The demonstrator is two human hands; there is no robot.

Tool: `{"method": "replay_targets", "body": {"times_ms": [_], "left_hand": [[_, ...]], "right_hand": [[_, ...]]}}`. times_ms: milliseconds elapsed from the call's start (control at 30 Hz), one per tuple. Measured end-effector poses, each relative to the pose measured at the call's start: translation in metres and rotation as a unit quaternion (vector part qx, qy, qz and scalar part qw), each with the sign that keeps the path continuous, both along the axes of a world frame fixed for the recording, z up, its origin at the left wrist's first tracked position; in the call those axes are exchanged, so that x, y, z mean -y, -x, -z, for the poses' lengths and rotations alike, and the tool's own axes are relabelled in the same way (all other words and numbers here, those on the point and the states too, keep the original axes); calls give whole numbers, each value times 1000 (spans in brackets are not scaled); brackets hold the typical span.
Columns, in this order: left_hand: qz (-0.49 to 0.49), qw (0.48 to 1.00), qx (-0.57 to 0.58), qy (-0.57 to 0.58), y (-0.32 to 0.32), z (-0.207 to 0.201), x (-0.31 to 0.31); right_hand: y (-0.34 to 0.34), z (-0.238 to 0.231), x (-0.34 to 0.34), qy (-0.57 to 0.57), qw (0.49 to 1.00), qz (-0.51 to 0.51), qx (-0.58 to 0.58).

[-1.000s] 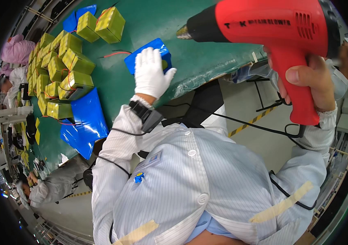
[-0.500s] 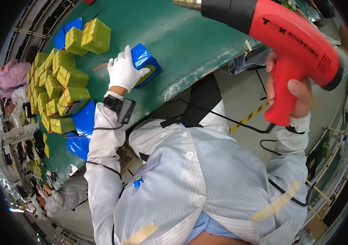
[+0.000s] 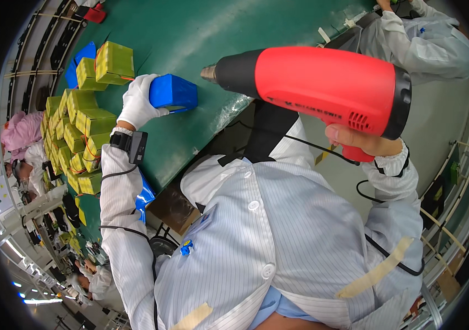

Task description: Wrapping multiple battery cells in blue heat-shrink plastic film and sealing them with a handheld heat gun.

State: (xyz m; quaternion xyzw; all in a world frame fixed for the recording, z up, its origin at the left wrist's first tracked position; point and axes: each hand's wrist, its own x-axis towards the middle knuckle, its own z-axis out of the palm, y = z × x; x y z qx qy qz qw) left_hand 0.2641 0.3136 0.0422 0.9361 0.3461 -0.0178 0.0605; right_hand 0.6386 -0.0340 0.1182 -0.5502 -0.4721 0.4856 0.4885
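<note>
My left hand point(image 3: 138, 103), in a white glove, grips a block-shaped battery pack point(image 3: 174, 92) in shiny blue wrap at its left side, over the green table. The bare fingers of my right hand point(image 3: 365, 142) are closed round the handle of a red and black heat gun point(image 3: 322, 82). Its metal nozzle point(image 3: 209, 73) points left at the blue pack, a short gap away. Whether the gun is blowing cannot be seen. Beside my left hand are several yellow-green battery packs point(image 3: 96, 122) with red wires, stacked in a pile.
Blue wrap sleeves point(image 3: 145, 198) lie by the near table edge and at the pile's far side. A black cord point(image 3: 322, 149) runs below the gun. Clear film point(image 3: 233, 113) covers part of the green tabletop point(image 3: 190, 33). A co-worker point(image 3: 416, 47) sits at the far right.
The heat gun has swung down and left, its nozzle now level with the pack. My left hand has shifted slightly left and turned the pack, so more blue wrap faces me.
</note>
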Motion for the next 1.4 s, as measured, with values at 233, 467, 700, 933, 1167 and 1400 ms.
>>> {"method": "replay_targets", "body": {"times_ms": [233,467,700,933,1167,1400], "left_hand": [[-7,1000,9,28,-9,-2,-1],[-19,1000,4,24,3,1,-2],[-3,999,20,28,0,1,-4],[-5,1000,20,22,1,0,-2],[-3,1000,18,25,0,0,-4],[-9,1000,15,25,0,0,-3]], "right_hand": [[-9,-15,-3,-238,884,-123,383],[-31,26,16,-95,950,-137,264],[-21,17,9,-48,972,-125,190],[-16,3,-2,21,987,-112,117],[-11,0,-9,-19,979,-121,161],[-9,1,-13,-36,975,-124,178]]}}
